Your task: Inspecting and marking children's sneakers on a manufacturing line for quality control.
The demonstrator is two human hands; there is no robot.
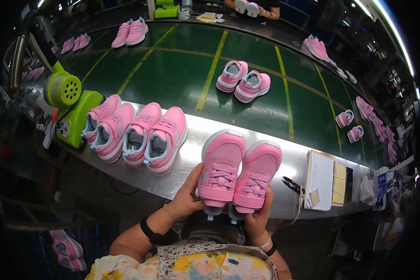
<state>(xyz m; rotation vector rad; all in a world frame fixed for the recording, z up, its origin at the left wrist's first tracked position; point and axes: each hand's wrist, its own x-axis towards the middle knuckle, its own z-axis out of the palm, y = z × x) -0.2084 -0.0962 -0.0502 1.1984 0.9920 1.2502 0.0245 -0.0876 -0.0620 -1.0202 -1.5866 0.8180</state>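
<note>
A pair of pink children's sneakers is held up side by side over the near edge of the metal ledge, toes pointing away from me. My left hand (186, 196) grips the outer side of the left sneaker (220, 170). Around the outer side of the right sneaker (258, 175) my right hand (261, 217) is closed. Both have crossed pink laces, a strap and pale blue heel loops. To the left, several matching sneakers (168, 133) stand in a row on the ledge.
Beyond the metal ledge (200, 126) runs a green conveyor belt (172, 79) carrying sneaker pairs (252, 86). A lime-green machine (77, 112) stands left. At right lie black-handled snips (291, 184) and a notebook (319, 179). Across the belt, another person's hands (261, 11) hold shoes.
</note>
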